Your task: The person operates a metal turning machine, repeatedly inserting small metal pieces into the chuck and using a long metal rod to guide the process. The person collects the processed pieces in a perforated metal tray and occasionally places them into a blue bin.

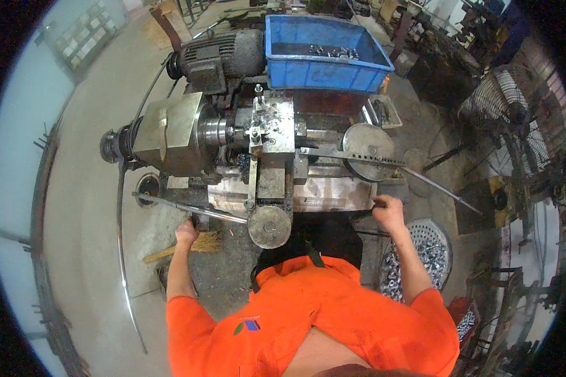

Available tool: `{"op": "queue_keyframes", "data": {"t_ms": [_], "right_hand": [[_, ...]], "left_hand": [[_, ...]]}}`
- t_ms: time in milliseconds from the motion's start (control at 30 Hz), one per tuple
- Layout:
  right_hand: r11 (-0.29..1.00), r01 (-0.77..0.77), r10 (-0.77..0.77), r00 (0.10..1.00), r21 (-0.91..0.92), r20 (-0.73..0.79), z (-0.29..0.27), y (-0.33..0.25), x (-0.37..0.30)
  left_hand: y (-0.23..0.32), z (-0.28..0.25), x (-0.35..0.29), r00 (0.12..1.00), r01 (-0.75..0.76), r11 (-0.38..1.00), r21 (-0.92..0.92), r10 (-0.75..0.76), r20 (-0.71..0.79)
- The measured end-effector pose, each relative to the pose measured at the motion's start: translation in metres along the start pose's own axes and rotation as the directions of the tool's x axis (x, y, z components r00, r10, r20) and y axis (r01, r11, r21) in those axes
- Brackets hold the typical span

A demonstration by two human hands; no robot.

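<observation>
One machine bed (pixel 336 193) lies between left grip (pixel 186 232) and right grip (pixel 390 212).

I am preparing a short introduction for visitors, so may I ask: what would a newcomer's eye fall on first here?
Probably the bright orange shirt, which fills the lower middle of the picture. Next comes the blue bin at the top, right of the dark motor. Between shirt and bin stands the metalworking machine, and at lower right a round perforated basket holds many small metal parts.
</observation>
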State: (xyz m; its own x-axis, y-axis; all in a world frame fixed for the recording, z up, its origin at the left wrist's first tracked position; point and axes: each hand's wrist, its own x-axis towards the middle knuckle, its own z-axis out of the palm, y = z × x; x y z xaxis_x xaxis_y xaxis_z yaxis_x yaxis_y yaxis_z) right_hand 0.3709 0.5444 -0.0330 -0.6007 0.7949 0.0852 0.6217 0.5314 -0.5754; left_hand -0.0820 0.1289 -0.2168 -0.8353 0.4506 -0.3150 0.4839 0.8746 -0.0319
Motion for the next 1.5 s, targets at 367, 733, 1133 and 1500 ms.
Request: {"op": "queue_keyframes", "data": {"t_ms": [367, 733, 1133, 1500], "right_hand": [[0.702, 0.688, -0.689, 0.721, 0.183, -0.069, 0.046, -0.202, 0.135], [0.679, 0.704, -0.566, 0.682, -0.208, 0.464, 0.131, -0.312, 0.176], [0.711, 0.667, -0.62, 0.744, -0.223, 0.25, 0.098, -0.302, 0.183], [0.821, 0.533, -0.57, 0.79, -0.204, -0.227, -0.007, -0.226, 0.264]], "left_hand": [[-0.058, -0.074, -0.031, 0.987, 0.062, 0.91, -0.41, -0.117, -0.111], [-0.124, -0.139, -0.149, 0.702, 0.552, 0.776, -0.304, -0.63, -0.332], [-0.083, -0.149, -0.172, 0.888, 0.191, 0.851, -0.489, -0.362, -0.283], [-0.088, -0.159, -0.125, 0.928, 0.049, 0.577, -0.815, -0.329, -0.177]]}}
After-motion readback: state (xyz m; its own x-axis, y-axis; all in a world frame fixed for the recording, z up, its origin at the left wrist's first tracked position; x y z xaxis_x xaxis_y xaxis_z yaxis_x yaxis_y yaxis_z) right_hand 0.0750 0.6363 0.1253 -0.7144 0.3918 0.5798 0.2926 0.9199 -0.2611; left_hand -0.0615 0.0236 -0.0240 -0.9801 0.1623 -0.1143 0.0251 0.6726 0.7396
